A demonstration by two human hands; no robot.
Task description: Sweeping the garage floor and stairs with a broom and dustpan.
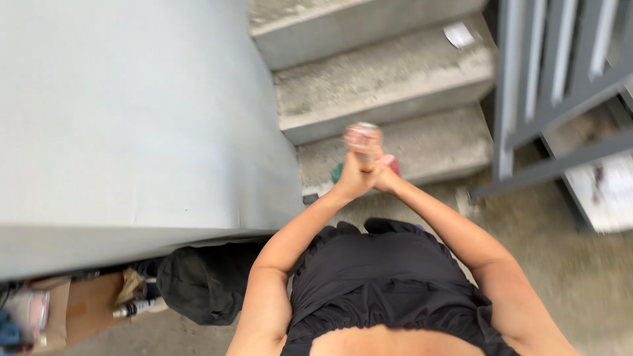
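Here both hands meet in front of the chest, raised over the lowest of three concrete steps [395,86]: the left hand [354,177] and the right hand [382,177] press together around one blurred can [363,137], its pale metal top showing above them. The fingers of both hands are clamped on the can, though motion blur hides how each one lies. A bit of pink and green shows just behind the hands, too blurred to name. To the left runs one grey wall [132,112]; below it sit one black bag [204,283], one cardboard box [82,310] and one small bottle [135,307]. One grey metal railing [547,86] stands at the right
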